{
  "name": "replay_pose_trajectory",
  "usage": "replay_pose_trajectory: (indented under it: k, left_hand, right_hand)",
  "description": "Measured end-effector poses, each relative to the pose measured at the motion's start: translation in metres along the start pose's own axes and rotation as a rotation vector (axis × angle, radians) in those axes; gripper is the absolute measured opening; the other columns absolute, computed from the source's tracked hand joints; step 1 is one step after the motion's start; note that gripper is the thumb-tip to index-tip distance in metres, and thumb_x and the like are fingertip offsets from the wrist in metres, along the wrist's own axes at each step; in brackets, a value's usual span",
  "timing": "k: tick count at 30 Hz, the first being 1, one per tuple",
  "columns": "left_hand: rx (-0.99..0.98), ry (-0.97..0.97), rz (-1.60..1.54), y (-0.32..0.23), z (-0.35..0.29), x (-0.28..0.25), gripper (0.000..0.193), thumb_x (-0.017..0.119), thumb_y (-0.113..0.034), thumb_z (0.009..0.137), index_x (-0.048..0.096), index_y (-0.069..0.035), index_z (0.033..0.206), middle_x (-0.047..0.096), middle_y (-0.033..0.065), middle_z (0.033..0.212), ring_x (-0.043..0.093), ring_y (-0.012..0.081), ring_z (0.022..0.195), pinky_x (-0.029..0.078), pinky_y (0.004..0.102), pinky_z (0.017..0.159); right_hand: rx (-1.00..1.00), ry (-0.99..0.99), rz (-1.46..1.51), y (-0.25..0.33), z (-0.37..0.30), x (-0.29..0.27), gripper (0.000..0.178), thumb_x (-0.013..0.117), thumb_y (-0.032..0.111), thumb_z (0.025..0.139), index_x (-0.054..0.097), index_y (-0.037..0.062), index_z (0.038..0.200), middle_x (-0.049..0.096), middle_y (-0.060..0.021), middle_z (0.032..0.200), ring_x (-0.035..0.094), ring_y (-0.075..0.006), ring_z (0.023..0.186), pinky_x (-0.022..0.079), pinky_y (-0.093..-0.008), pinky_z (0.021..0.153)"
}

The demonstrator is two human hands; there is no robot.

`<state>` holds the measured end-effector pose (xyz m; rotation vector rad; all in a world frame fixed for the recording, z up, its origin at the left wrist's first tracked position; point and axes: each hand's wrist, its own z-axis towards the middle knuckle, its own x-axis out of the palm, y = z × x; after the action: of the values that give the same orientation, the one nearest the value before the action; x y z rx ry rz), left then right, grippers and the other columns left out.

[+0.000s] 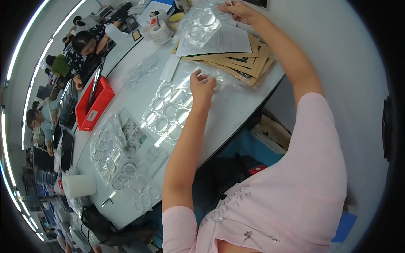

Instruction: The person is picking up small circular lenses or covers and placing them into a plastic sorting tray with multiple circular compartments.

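The right hand (239,12) is clamped by its fingertips on the edge of a clear plastic sheet of round cells (201,23). That sheet stretches out to the left of the hand, over a printed paper (234,40) on a fanned stack of brown envelopes (253,65).

The left hand (202,87) has its fingers loosely curled with thumb and fingertips apart, and seems to grip nothing; whether it touches the surface below cannot be told. Just left of it and nearer the body, a second clear sheet of rings (170,110) lies flat on the pale counter (230,120), partly covered by the left forearm.

Farther left lie a bagged batch of clear rings (105,147) and a red plastic bin (103,99). White label rolls (159,32) stand beyond the left hand, near the counter's far end.
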<state>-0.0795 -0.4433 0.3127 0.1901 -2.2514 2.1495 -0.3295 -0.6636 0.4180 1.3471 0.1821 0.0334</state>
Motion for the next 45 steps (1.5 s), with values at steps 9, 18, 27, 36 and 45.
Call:
replay_pose_trajectory:
  k: [9,18,27,36,45]
  left_hand:
    - [-0.287,0.064,-0.328,-0.026,-0.001,0.02,0.041,0.064,0.0,0.083,0.046,0.011,0.119,0.057,0.0129,0.102,0.061,0.0194,0.083,0.053,0.0289,0.072]
    - [-0.349,0.137,-0.48,-0.012,0.028,0.014,0.061,0.06,0.01,0.082,0.032,0.011,0.137,0.058,0.0164,0.109,0.062,0.0223,0.088,0.055,0.0299,0.076]
    - [-0.146,0.101,-0.307,0.011,0.037,0.053,0.031,0.065,0.005,0.08,0.057,0.006,0.11,0.064,0.01,0.091,0.061,0.0178,0.077,0.05,0.0308,0.066]
    - [0.487,0.046,0.468,0.04,-0.03,0.036,0.06,0.066,-0.019,0.081,0.043,0.001,0.132,0.04,0.0268,0.137,0.038,0.0451,0.128,0.036,0.0491,0.105]
    - [0.279,0.085,1.424,-0.025,-0.129,-0.125,0.057,0.064,-0.018,0.08,0.049,-0.004,0.133,0.04,0.0199,0.143,0.036,0.0421,0.132,0.036,0.0545,0.104]
  right_hand:
    - [-0.231,0.149,0.151,-0.046,0.002,-0.028,0.017,0.077,0.025,0.08,0.066,0.013,0.08,0.055,0.0014,0.057,0.045,-0.0096,0.041,0.034,-0.0234,0.037]
    - [0.048,0.164,0.452,-0.011,-0.025,0.051,0.024,0.075,0.029,0.086,0.065,0.0123,0.1,0.066,0.0071,0.089,0.062,-0.0024,0.074,0.051,-0.0176,0.064]
    - [0.144,0.062,0.266,-0.038,-0.025,0.015,0.031,0.073,0.038,0.086,0.062,0.0112,0.099,0.055,0.0094,0.074,0.042,-0.0027,0.053,0.031,-0.0192,0.045]
    - [0.349,0.15,-0.202,-0.084,-0.043,-0.016,0.026,0.072,0.035,0.085,0.056,0.0158,0.075,0.045,0.0064,0.057,0.039,-0.0066,0.042,0.03,-0.0238,0.035]
    - [0.543,0.27,-0.159,-0.078,-0.018,0.008,0.013,0.068,0.025,0.089,0.063,0.0135,0.086,0.05,0.0051,0.067,0.042,-0.0025,0.049,0.028,-0.0172,0.038]
